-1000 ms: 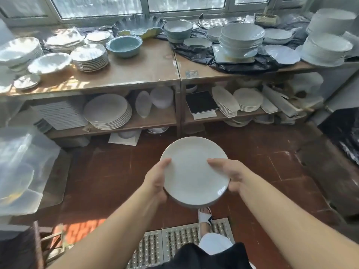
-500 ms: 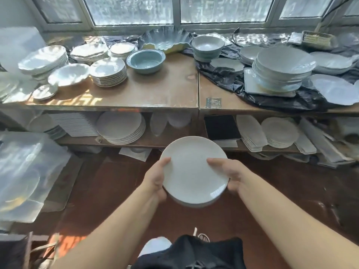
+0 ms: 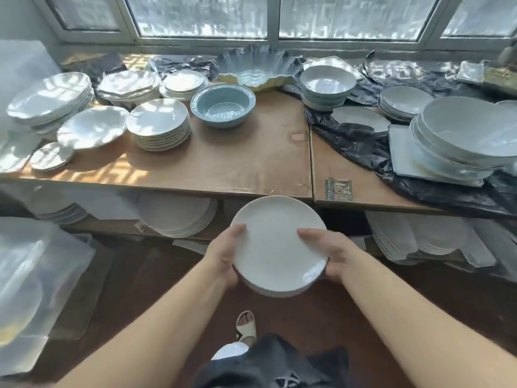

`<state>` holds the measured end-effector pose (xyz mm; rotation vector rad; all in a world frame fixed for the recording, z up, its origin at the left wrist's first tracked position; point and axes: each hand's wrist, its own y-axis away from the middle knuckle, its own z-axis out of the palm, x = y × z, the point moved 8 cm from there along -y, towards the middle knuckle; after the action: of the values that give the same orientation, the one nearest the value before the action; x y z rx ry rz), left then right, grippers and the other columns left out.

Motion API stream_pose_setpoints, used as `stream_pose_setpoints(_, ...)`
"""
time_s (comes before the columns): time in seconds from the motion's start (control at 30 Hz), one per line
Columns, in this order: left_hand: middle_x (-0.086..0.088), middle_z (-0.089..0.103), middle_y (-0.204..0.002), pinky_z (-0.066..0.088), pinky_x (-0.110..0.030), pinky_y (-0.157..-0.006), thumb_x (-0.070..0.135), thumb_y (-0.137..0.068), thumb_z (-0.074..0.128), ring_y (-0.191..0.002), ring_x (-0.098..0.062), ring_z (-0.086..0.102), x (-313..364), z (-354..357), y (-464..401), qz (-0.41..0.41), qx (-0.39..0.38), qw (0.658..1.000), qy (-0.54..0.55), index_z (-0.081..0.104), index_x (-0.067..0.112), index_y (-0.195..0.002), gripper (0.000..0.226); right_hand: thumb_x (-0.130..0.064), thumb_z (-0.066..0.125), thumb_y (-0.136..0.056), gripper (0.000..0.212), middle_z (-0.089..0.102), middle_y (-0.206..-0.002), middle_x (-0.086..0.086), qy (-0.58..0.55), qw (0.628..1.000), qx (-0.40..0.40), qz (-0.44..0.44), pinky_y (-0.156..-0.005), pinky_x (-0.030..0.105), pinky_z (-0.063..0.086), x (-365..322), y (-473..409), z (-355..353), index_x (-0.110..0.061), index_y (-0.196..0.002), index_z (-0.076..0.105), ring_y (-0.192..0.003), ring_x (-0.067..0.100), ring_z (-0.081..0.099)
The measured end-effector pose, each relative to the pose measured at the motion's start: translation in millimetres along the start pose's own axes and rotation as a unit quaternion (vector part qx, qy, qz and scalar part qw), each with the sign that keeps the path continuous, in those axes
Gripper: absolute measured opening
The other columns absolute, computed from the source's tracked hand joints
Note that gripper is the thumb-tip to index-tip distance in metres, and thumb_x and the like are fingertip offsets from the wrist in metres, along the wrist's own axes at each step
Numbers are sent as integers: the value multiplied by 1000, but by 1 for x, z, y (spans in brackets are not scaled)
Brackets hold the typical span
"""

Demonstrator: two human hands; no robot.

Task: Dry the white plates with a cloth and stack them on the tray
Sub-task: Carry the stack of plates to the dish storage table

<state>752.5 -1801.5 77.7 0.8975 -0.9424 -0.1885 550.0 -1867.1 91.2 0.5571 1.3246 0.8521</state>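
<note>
I hold a small stack of white plates [image 3: 275,247] level in front of me, just short of the wooden table's front edge [image 3: 223,189]. My left hand [image 3: 223,254] grips the stack's left rim with the thumb on top. On the right rim sits my right hand [image 3: 330,253], thumb also on the top plate. At least two plates show at the stack's lower edge. No cloth or tray is visible.
The table carries a stack of white plates [image 3: 159,123], wavy-edged plates [image 3: 51,98], a blue bowl [image 3: 223,105], and bowls on black plastic [image 3: 355,141] at right. The lower shelf [image 3: 179,217] holds more plates. Clear plastic wrap [image 3: 30,275] lies at left.
I have walked closer to the table, which now fills the upper view. The plates stay held the same way in both hands.
</note>
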Motion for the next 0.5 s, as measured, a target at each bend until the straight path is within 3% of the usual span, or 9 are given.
stream_pose_setpoints(0.1,-20,79,-109,63,-44,-66,30,-100,59,-89,-39,79,41,7,-32,0,-29,1000,0,70,7,-121,34,-14,71,-98,27,77,-112,25,-26,1000,10,-5,-75,51,60,-29,-27,20,2,-120,71,-97,42,75)
stream_pose_setpoints(0.17,-19,79,-112,63,-45,-71,32,-100,58,-93,-39,78,64,11,-52,-3,-36,999,-11,69,8,-125,36,-13,72,-98,30,76,-114,25,-41,999,15,-9,-80,53,60,-46,-45,30,3,-123,70,-103,44,74)
stream_pose_setpoints(0.27,-18,78,-116,60,-47,-80,34,-101,56,-99,-39,77,88,23,-77,-14,-53,998,-23,69,9,-128,38,-14,72,-97,30,77,-111,24,-53,998,15,-6,-74,50,61,-68,-70,39,2,-123,70,-99,42,75)
stream_pose_setpoints(0.5,-17,80,-110,61,-44,-75,39,-100,59,-95,-39,78,126,52,-151,-40,-42,996,-60,71,9,-123,39,-17,75,-96,30,79,-106,21,-58,998,13,8,-70,48,62,-117,-145,37,0,-120,71,-87,40,79)
